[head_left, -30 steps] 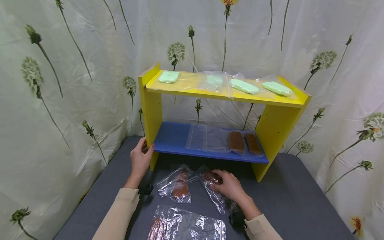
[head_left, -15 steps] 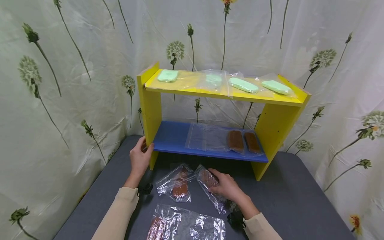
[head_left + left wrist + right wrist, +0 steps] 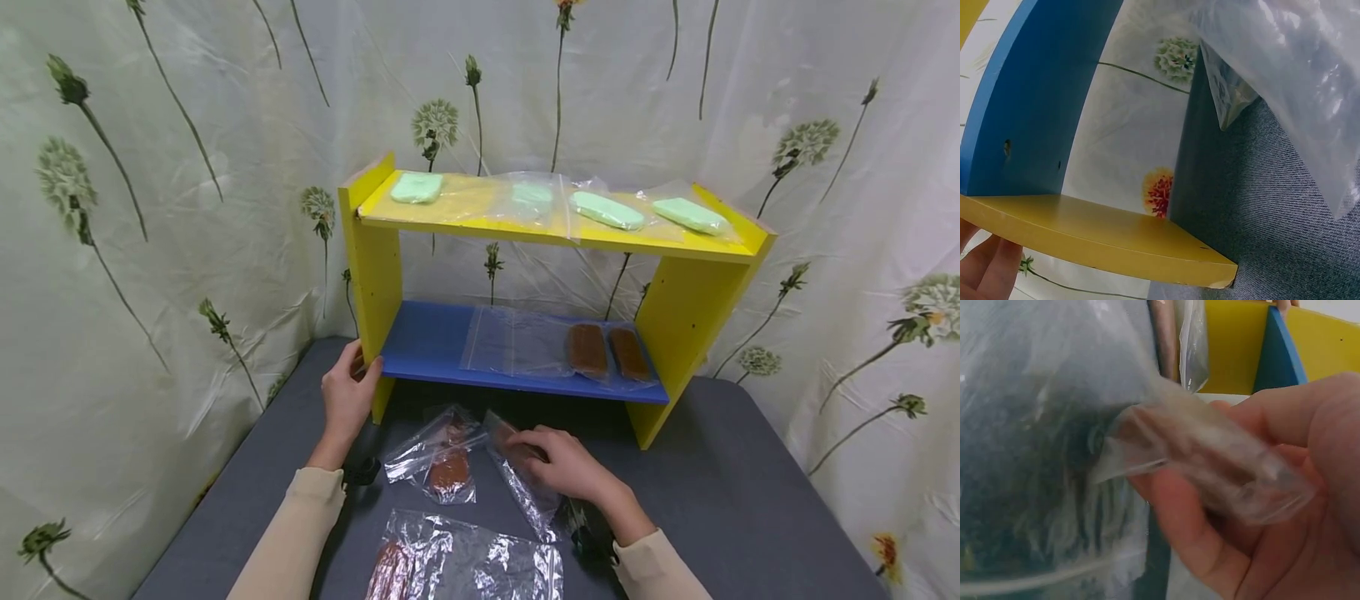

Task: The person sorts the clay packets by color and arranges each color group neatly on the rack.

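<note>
My left hand point(image 3: 348, 404) grips the left side panel point(image 3: 377, 275) of a small yellow and blue shelf, its thumb near the blue board's front corner. In the left wrist view, fingers point(image 3: 996, 265) show at the panel's edge. My right hand point(image 3: 573, 468) holds a clear zip bag point(image 3: 528, 492) with a brown block in it, just in front of the shelf. The right wrist view shows fingers and thumb curled round the bagged brown block point(image 3: 1175, 440), partly blurred. Beside it on the table lies another bag with a brown piece point(image 3: 450, 472).
A larger clear bag point(image 3: 472, 558) with a reddish-brown piece lies nearest me. Two bagged brown blocks point(image 3: 587, 350) sit on the right of the blue board point(image 3: 427, 337). Bagged pale green pieces point(image 3: 607, 210) line the yellow top. A floral curtain point(image 3: 225, 208) hangs behind.
My right hand has tilted the bagged brown block up, so its broad face shows less. The left hand keeps its grip on the shelf panel.
</note>
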The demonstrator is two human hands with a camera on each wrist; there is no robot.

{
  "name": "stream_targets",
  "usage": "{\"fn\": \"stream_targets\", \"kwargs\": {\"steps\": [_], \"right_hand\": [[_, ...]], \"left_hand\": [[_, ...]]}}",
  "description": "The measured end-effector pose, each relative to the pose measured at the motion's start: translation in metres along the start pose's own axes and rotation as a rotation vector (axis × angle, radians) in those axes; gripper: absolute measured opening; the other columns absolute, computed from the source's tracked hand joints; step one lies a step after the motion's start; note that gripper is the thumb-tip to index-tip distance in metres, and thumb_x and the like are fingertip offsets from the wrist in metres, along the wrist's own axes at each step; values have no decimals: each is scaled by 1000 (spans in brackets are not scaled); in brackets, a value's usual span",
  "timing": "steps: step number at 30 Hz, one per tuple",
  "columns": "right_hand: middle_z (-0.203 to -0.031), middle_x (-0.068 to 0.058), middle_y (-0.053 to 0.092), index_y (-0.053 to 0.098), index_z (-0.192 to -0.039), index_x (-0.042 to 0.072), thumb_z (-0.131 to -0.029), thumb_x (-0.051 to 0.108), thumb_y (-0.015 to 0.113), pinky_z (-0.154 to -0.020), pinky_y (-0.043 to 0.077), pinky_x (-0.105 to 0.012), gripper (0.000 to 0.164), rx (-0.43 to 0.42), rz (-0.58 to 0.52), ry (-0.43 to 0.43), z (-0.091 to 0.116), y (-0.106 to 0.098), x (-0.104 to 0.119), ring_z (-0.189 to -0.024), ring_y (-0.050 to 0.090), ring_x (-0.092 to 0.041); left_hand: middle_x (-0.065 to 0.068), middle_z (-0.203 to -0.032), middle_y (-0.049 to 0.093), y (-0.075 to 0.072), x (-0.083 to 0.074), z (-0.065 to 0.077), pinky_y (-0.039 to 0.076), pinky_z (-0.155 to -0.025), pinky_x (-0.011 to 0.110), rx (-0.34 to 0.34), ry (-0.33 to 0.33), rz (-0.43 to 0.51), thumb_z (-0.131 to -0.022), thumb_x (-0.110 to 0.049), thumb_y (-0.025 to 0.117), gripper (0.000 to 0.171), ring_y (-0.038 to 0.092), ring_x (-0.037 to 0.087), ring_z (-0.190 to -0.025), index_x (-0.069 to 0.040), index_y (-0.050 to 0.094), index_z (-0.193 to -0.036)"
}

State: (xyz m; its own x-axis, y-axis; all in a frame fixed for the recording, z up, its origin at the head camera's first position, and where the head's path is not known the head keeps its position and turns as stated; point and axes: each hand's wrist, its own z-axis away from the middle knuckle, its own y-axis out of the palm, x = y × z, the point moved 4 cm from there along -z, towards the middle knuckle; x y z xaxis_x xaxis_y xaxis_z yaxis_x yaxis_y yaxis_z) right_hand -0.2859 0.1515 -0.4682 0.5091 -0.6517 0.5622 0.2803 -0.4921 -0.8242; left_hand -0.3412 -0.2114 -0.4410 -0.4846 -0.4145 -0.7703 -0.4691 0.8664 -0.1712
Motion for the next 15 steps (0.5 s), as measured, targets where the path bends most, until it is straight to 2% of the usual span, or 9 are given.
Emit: {"fn": "stream_targets", "kwargs": {"steps": [8, 15], "right_hand": [[-97, 11, 56, 65, -132, 30, -97, 12, 66, -65, 45, -30, 39, 49, 8, -26, 3, -15, 20, -80, 52, -12], [-101, 11, 57, 65, -132, 31, -94, 10, 72, -65, 45, -29, 45, 67, 29, -64, 13, -29, 37, -80, 51, -11]], "left_hand": [[11, -121, 69, -2, -1, -1, 56, -85, 45, 0, -6, 4, -96, -19, 71, 36, 68, 28, -109, -16, 64, -131], [12, -121, 69, -1, -1, -1, 56, -84, 45, 7, -8, 4, -96, -21, 71, 36, 68, 29, -109, -16, 64, -131]]}}
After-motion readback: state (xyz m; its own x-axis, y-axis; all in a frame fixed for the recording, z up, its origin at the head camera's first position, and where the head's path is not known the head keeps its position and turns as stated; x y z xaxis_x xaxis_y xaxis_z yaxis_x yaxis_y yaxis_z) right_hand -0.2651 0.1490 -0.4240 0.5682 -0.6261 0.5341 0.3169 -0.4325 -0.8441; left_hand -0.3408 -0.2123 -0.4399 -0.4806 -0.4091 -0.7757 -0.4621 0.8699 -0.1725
